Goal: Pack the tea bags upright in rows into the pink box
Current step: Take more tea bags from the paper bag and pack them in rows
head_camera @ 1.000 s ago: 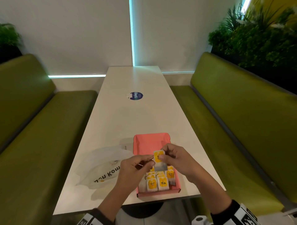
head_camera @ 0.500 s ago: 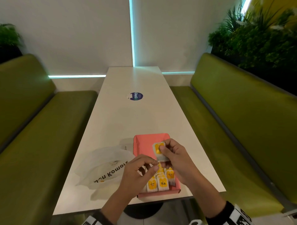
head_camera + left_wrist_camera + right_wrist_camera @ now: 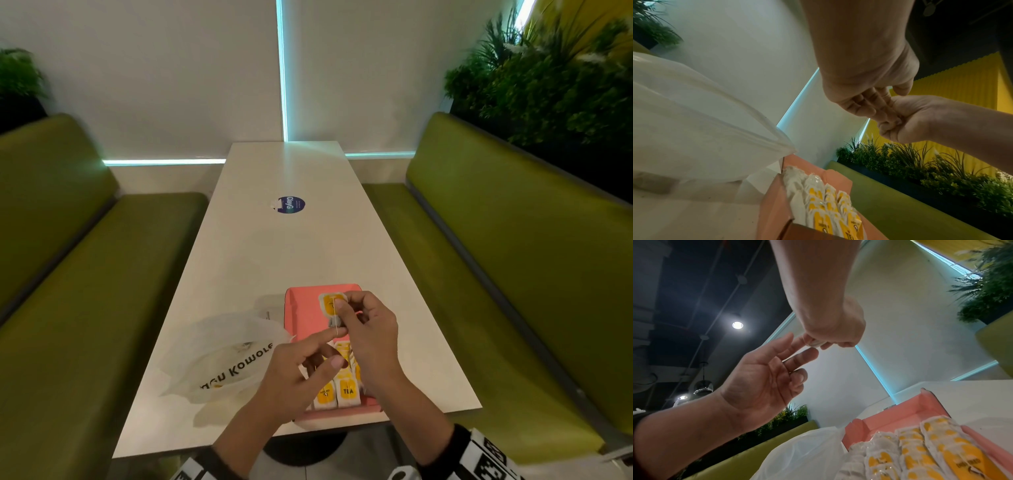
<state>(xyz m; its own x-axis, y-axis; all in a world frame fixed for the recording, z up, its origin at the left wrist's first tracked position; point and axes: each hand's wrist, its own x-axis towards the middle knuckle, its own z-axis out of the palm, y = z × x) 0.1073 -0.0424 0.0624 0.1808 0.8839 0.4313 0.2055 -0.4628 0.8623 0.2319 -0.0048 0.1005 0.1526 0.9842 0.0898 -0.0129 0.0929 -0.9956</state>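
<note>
Table (image 3: 274, 260): carries my pink box (image 3: 301, 317), near edge.
Rows: tea bags (image 3: 337, 392) upright at its near end.
Hands: right hand (image 3: 368, 329) pinches one tea bag (image 3: 330, 305) upright above the empty far half; left hand (image 3: 294, 373) loose, fingertip on its string.

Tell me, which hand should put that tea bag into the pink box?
Probably the right hand: it already pinches the small yellow-and-white paper tea bag above the pink cardboard box. The left hand holds no bag; its fingers only reach toward the bag's string.
</note>
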